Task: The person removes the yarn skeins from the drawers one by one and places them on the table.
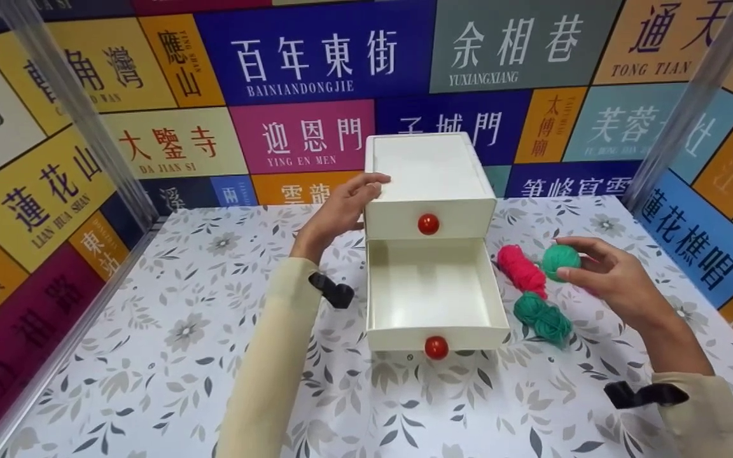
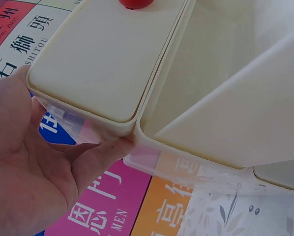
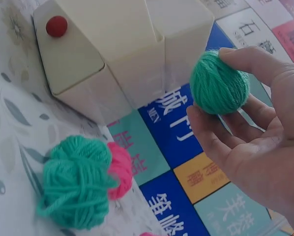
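Observation:
A white two-drawer box [image 1: 430, 168] stands on the table with its lower drawer [image 1: 438, 289] pulled out and bare inside. My left hand [image 1: 350, 200] rests against the box's upper left side, fingers over the top edge. The left wrist view shows its thumb [image 2: 105, 152] extended along the side. In my right hand [image 1: 614, 273] is a green ball of yarn [image 1: 561, 262], pinched between thumb and fingers; the right wrist view shows it raised off the table. Close by lie a pink yarn skein [image 1: 522, 270] and a darker green yarn skein [image 1: 542, 318].
Each drawer front carries a round red knob [image 1: 428, 223]. A floral white tablecloth [image 1: 182, 286] covers the table. Behind and beside it stand panels [image 1: 315, 54] printed with coloured signs, with clear corner strips [image 1: 691, 95] at both sides.

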{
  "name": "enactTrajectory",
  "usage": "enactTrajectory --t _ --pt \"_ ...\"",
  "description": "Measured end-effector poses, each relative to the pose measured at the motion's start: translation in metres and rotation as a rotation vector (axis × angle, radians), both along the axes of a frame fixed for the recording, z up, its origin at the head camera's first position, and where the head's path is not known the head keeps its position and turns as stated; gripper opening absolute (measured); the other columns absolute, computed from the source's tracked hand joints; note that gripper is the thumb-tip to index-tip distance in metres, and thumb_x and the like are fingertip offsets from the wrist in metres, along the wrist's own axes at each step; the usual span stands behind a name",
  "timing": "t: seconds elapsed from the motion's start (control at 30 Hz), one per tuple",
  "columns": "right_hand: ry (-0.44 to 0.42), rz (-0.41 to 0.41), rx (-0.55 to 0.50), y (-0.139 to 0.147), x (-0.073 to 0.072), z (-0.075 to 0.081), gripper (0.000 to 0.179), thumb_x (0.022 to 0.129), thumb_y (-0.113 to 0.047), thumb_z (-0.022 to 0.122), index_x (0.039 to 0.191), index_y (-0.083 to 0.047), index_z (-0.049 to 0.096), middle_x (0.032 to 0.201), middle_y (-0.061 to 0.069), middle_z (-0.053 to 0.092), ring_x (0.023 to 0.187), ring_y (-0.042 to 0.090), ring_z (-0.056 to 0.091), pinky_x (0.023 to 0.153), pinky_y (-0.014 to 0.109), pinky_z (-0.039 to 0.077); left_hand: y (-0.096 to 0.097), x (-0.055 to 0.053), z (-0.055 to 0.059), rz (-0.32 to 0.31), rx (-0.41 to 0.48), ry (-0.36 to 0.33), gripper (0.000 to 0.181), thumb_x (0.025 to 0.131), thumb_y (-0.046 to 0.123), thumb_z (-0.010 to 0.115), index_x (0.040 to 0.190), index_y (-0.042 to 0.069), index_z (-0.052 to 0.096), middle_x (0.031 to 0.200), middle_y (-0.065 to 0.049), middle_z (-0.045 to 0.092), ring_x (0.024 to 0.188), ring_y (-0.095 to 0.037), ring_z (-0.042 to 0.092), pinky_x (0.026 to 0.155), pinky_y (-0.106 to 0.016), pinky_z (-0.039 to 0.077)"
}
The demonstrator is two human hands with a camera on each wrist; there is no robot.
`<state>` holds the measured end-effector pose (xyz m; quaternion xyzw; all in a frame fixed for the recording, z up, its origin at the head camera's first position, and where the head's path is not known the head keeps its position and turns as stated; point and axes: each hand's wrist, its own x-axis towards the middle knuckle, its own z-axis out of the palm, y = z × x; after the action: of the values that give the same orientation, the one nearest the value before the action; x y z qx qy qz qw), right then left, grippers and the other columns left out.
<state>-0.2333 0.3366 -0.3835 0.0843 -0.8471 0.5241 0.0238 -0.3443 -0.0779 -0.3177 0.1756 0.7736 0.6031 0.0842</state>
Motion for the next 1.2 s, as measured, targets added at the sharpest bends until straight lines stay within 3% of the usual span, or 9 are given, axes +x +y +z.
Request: enactTrajectory --t 0.17,0.47,0.63,0.8,0.87,0.93,1.07,1.2 --pt "-0.035 -0.001 0.02 0.016 -0.001 -0.013 0.051 0.099 -0.027 0.064 0.145 -0.013 0.048 0.133 -0.02 0.045 0.112 -0.013 0.053 0.086 0.01 0.051 -0.001 0.0 0.001 0.002 -0.001 0.001 0.036 0.107 0.032 0.045 0.139 0.02 0.055 0.137 -0.012 0.057 0.117 -0.028 0.061 0.102 -0.053 0.053" --pt "-0.083 -0.033 0.024 0.041 -0.002 -0.03 0.049 0.099 -0.027 0.064 0.145 -0.016 0.048 0.119 -0.025 0.056 0.102 -0.006 0.058 0.084 0.012 0.051 0.001 0.0 0.001 0.003 -0.008 0.012 0.035 0.107 0.031 0.044 0.139 0.021 0.055 0.134 -0.012 0.059 0.114 -0.027 0.062 0.101 -0.053 0.054" --pt "-0.165 -0.05 0.079 0.052 -0.003 -0.038 0.052 0.096 -0.035 0.067 0.142 -0.018 0.05 0.118 -0.03 0.053 0.104 -0.012 0.054 0.085 0.011 0.05 0.002 0.0 0.0 0.01 -0.001 0.015 0.035 0.107 0.031 0.044 0.139 0.021 0.056 0.136 -0.012 0.058 0.115 -0.027 0.061 0.101 -0.054 0.053" --pt "-0.262 -0.065 0.135 0.068 -0.003 -0.046 0.053 0.095 -0.043 0.066 0.141 -0.022 0.049 0.117 -0.03 0.049 0.108 -0.005 0.047 0.086 0.011 0.048 0.002 0.001 0.0 0.005 0.002 0.019 0.035 0.107 0.031 0.044 0.139 0.02 0.055 0.137 -0.013 0.058 0.117 -0.028 0.062 0.102 -0.055 0.052" --pt "-0.299 -0.07 0.161 0.075 -0.003 -0.048 0.055 0.095 -0.045 0.066 0.142 -0.023 0.048 0.122 -0.023 0.05 0.115 0.004 0.044 0.088 0.014 0.047 0.002 0.001 0.0 0.006 0.006 0.017 0.035 0.107 0.031 0.044 0.139 0.02 0.055 0.136 -0.013 0.058 0.116 -0.028 0.062 0.102 -0.055 0.052" --pt "-0.332 -0.068 0.188 0.081 -0.003 -0.051 0.057 0.095 -0.047 0.065 0.143 -0.023 0.047 0.136 -0.007 0.05 0.123 0.015 0.041 0.092 0.02 0.044 0.001 0.001 0.0 0.009 0.01 0.014 0.035 0.107 0.03 0.044 0.139 0.019 0.055 0.135 -0.013 0.058 0.115 -0.028 0.062 0.101 -0.054 0.053" --pt "-0.371 -0.059 0.221 0.092 -0.003 -0.057 0.062 0.095 -0.049 0.064 0.146 -0.018 0.045 0.157 0.025 0.031 0.134 0.038 0.033 0.095 0.033 0.043 0.0 0.0 -0.001 0.01 0.014 0.013 0.035 0.107 0.029 0.044 0.139 0.019 0.056 0.134 -0.013 0.059 0.112 -0.027 0.062 0.1 -0.053 0.054" --pt "-0.414 -0.065 0.216 0.101 -0.003 -0.061 0.066 0.093 -0.051 0.066 0.146 -0.018 0.045 0.159 0.029 0.026 0.137 0.046 0.029 0.1 0.046 0.046 -0.001 0.0 -0.002 0.005 0.011 0.01 0.035 0.107 0.029 0.044 0.139 0.019 0.055 0.135 -0.013 0.058 0.113 -0.027 0.062 0.1 -0.053 0.054"
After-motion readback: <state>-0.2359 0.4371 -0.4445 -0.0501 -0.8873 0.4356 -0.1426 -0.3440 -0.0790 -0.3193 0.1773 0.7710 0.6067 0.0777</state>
